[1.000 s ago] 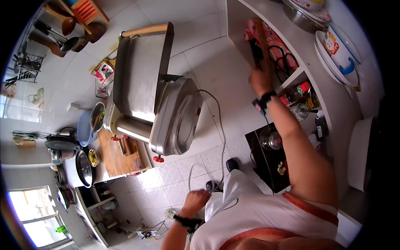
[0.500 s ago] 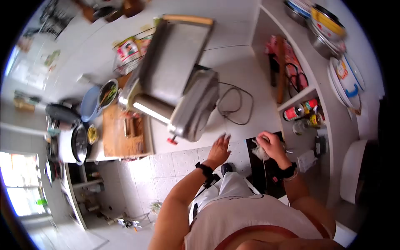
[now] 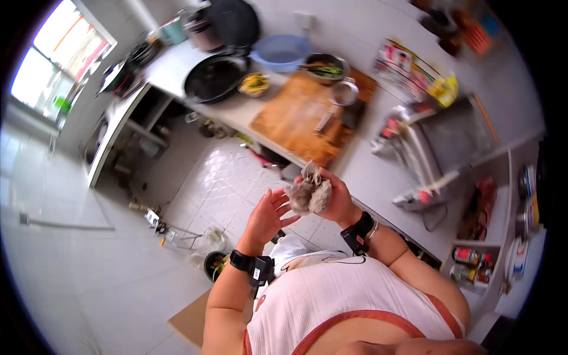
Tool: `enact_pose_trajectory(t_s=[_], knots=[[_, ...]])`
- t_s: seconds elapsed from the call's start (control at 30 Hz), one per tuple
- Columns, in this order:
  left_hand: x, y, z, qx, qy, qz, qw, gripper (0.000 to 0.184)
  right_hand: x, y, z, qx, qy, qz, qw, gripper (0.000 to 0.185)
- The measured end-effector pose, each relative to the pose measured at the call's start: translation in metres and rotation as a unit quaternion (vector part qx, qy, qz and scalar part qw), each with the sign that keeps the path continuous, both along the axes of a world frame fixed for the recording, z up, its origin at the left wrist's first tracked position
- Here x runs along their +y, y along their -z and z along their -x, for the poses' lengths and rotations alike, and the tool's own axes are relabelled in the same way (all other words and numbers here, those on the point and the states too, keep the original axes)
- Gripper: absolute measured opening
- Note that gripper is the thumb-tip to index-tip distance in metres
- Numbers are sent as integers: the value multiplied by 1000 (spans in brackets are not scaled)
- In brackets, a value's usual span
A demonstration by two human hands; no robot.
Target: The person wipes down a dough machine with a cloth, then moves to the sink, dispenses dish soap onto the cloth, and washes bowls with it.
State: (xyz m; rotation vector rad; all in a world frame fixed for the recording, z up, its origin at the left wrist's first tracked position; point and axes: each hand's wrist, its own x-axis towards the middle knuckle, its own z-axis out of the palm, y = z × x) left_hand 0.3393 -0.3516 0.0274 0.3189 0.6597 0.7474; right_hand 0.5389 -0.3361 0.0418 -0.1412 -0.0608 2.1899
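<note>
A crumpled grey-beige rag (image 3: pixel 307 194) is bunched up in my right hand (image 3: pixel 342 202), held in front of my body above the floor. My left hand (image 3: pixel 265 216) is just left of the rag, palm turned toward it and fingers spread; whether its fingertips touch the cloth I cannot tell. Beyond my hands, a wooden cutting board (image 3: pixel 290 112) lies on the counter with a cleaver (image 3: pixel 325 120) on it. To the right stands a metal roller machine (image 3: pixel 423 148) with a tray, blurred by motion.
Along the counter are a black pan (image 3: pixel 214 78), a bowl of yellow food (image 3: pixel 254 84), a blue basin (image 3: pixel 283 52) and a bowl of greens (image 3: pixel 325 66). Shelves with bottles (image 3: pixel 467 255) are at the right. A bin (image 3: pixel 215 266) stands on the tiled floor (image 3: pixel 219 171).
My view has swung left, away from the roller machine. My right hand has lifted the rag from beside the dark panel at the counter's front, and my left hand is now beside it.
</note>
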Motion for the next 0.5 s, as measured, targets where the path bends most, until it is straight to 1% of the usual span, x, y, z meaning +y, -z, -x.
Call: enact_pose_trajectory(t_s=[0.03,0.07,0.13,0.17,0.23,0.27,0.3,0.33,0.37,0.4,0.47,0.5], knots=[[5,-10,28,-22,-42,-25,999,44,20,-5,34,-25,14,-50,998,36],[11,-24,51,-24,-71,-29,997,44,38,-3,63,21,-9,-93,995,39],[20,-46,95,73,-136,-80,985,35,70,-7,120,8,-32,-81,996,41],[25,-48,116,96,-168,-95,976,32,83,-13,147,12,-61,-82,995,41],[41,-49,155,120,-220,-109,962,32,107,-22,200,-39,-80,-67,994,41],[49,-48,175,140,-241,-123,952,32,119,-20,223,-36,-97,-64,993,41],[58,-44,193,119,-286,-118,943,31,133,-17,242,-41,-133,-59,989,41],[65,-44,212,122,-300,-115,939,31,149,-12,261,-47,-168,-55,983,40],[73,-44,232,94,-348,-114,926,29,164,-7,279,-75,-177,-76,978,41],[82,-46,246,67,-393,-112,910,27,178,-5,293,-71,-191,-72,976,41],[101,-45,284,73,-417,-101,900,26,205,1,330,-90,-215,-55,971,44],[112,-44,302,56,-425,-115,896,26,219,4,349,-102,-233,-49,966,45]])
